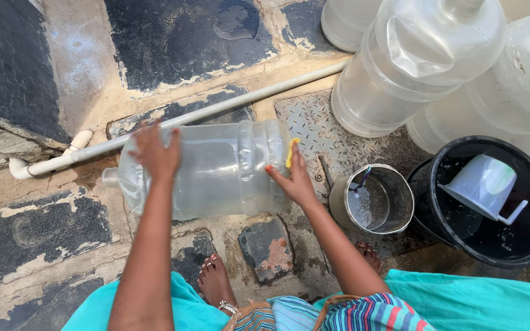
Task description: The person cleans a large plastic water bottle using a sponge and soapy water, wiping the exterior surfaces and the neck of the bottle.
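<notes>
A large clear plastic water jug (216, 168) lies on its side on the stone floor, neck pointing left. My left hand (154, 152) rests flat on its shoulder near the neck, fingers spread. At the jug's base end, my right hand (292, 175) presses a small yellow sponge (291, 152) against the plastic. My bare feet show below, one (215, 279) under the jug, the other (369, 254) by the steel pot.
A steel pot (372, 202) with water stands right of the jug. A black bucket (492, 202) holds a white mug (483, 184). Several more clear jugs (424, 55) stand at the upper right. A white pipe (216, 110) runs along the floor behind.
</notes>
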